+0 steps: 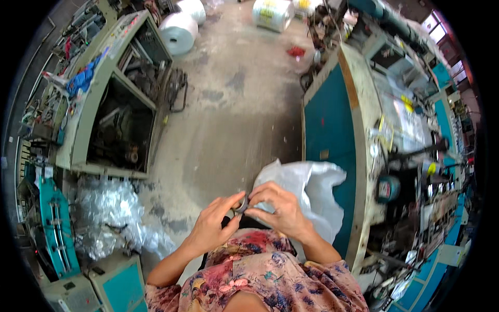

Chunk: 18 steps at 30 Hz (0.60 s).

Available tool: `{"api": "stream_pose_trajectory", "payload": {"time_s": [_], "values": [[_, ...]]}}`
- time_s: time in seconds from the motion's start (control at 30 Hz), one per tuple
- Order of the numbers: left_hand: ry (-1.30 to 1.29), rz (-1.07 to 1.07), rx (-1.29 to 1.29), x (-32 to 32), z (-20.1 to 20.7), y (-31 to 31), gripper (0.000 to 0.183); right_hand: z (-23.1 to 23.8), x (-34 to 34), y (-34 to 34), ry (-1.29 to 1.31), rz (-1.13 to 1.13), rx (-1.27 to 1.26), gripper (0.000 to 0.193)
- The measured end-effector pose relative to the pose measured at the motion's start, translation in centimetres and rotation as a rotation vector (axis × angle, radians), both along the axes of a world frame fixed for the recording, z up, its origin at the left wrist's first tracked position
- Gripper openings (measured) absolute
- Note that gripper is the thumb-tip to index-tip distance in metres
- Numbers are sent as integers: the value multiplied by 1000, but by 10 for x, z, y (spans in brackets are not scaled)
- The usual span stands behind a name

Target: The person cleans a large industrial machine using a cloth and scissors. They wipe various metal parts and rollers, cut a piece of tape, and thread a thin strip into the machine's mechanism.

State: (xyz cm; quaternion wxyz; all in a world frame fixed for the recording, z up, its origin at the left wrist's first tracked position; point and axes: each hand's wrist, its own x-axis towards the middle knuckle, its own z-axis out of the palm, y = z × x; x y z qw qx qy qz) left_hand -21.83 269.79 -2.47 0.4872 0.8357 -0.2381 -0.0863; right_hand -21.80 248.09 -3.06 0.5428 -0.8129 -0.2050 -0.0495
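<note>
Workshop floor (228, 119), teal cabinet (332, 132) at three o'clock. Small dark ring (242, 205) at six o'clock, pinched in fingertips of both left hand (212, 219) and right hand (280, 210). Looks mid-handling: ring not yet set down; can't tell what's left.

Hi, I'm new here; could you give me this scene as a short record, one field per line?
Left hand: fingers on a small dark ring-like thing
Right hand: fingers on the same thing, opposite side
Near right hand: white plastic sheeting
Lower left: heap of clear plastic
Left side: greenish-grey machine, open-fronted
Right side: teal panel
Far end: large pale rolls
Unclear: the small thing's purpose
</note>
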Motion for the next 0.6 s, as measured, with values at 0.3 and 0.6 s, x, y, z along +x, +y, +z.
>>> {"api": "stream_pose_trajectory", "payload": {"time_s": [0.3, 0.6], "values": [[31, -44, -37, 286, -3, 55, 57, 8, 291, 37, 92, 110, -78, 15], [84, -336, 9, 646, 8, 22, 42, 28, 588, 14, -55, -245, -425, 13]]}}
